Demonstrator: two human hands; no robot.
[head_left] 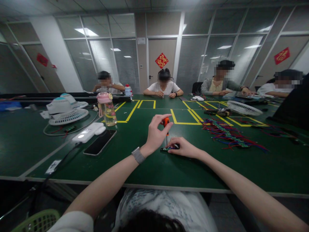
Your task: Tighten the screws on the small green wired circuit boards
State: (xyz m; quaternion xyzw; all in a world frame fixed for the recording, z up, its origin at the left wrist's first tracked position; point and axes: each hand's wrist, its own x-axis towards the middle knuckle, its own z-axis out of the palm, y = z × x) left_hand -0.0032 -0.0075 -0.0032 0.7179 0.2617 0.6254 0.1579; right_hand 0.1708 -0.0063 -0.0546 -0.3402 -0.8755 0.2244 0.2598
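My left hand (155, 133) pinches the orange handle of a small screwdriver (166, 124), which stands upright with its tip down on a small dark part (166, 149) lying on the green table (149, 167). My right hand (184, 147) lies on the table just right of that part, its fingers closed on it and pressing it in place. A grey watch sits on my left wrist (138, 155).
A black phone (100, 142), a white power bank (88, 132), a pink-lidded bottle (106, 109) and white fans (65, 111) lie to the left. A bundle of coloured wires (225, 132) is on the right. Several people sit along the far side.
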